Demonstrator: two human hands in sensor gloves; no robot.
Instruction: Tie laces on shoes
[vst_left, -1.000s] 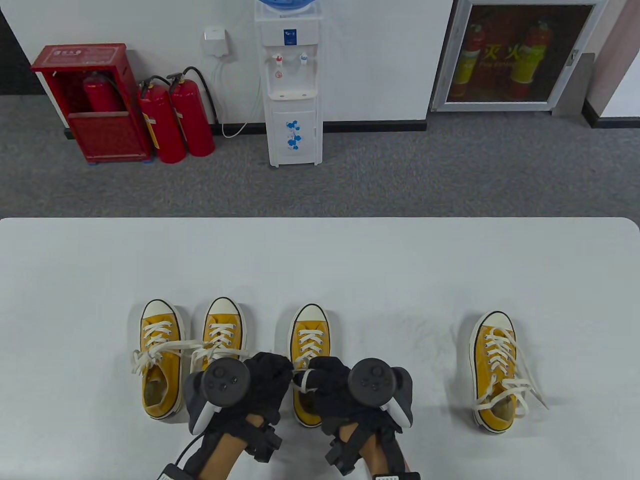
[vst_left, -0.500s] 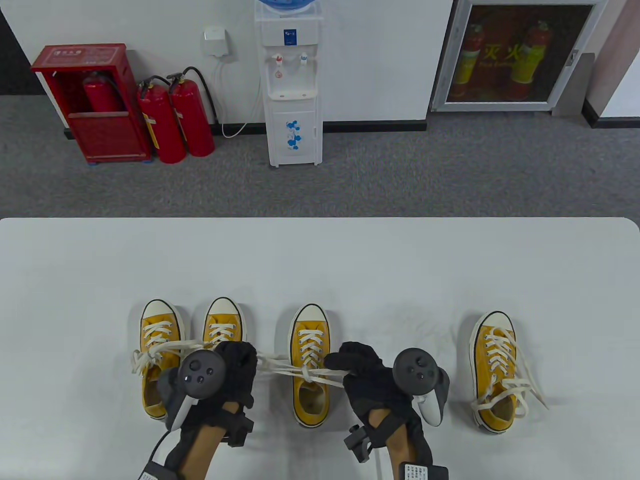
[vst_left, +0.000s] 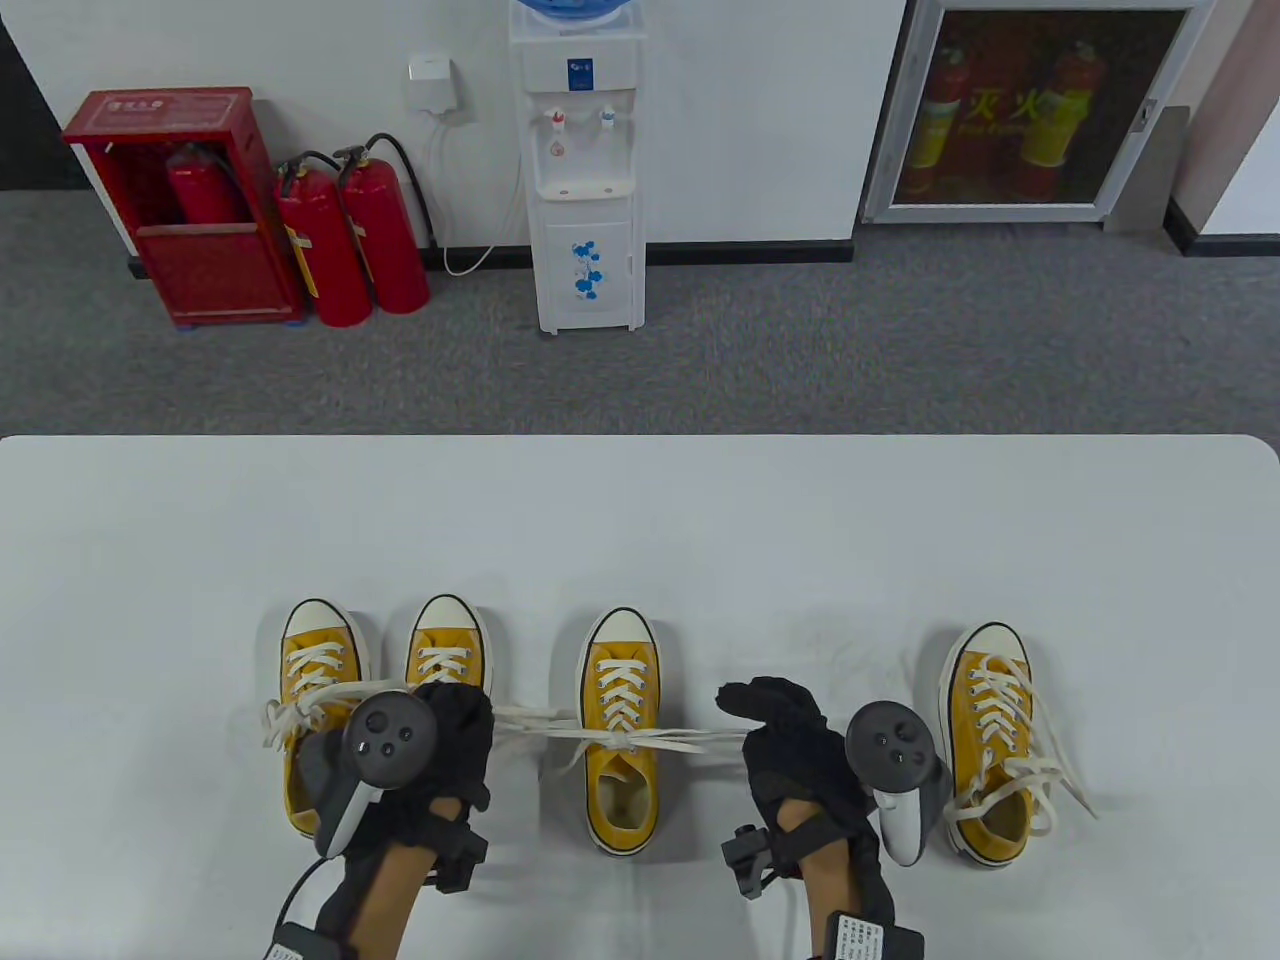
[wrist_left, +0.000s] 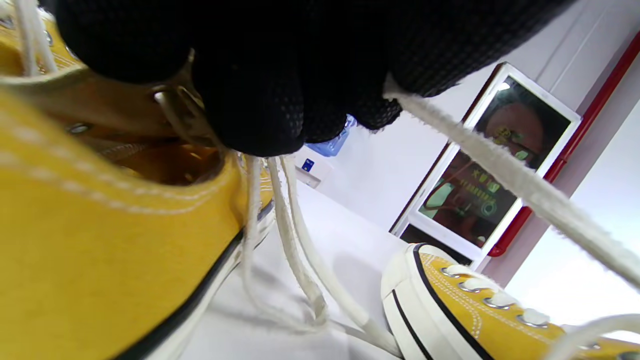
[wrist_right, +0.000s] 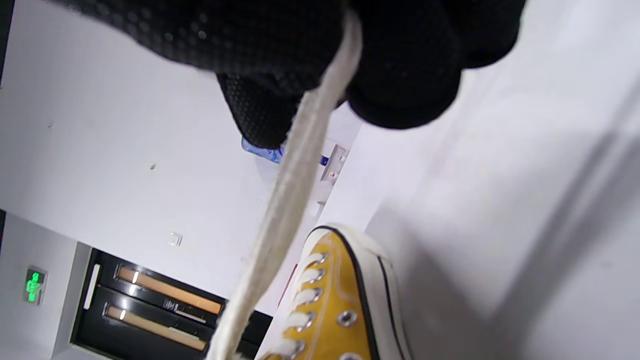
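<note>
Several yellow canvas shoes with white laces stand in a row on the white table (vst_left: 640, 520). The third shoe (vst_left: 620, 730) has its laces (vst_left: 630, 740) drawn out tight to both sides across its tongue. My left hand (vst_left: 455, 725) grips the left lace loop over the second shoe (vst_left: 445, 650). My right hand (vst_left: 775, 725) grips the right loop, between the third shoe and the fourth shoe (vst_left: 990, 740). In the left wrist view my fingers (wrist_left: 280, 90) hold a taut lace (wrist_left: 505, 175). In the right wrist view my fingers (wrist_right: 400, 65) hold a lace (wrist_right: 295, 180).
The first shoe (vst_left: 320, 720) at the left has a tied bow. The fourth shoe's laces lie loose to its right. Behind the table are a water dispenser (vst_left: 585, 170), red fire extinguishers (vst_left: 350, 240) and a red cabinet (vst_left: 180, 200).
Both hands moved apart, the left one leftward and the right one rightward, drawing the third shoe's laces out tight from the middle.
</note>
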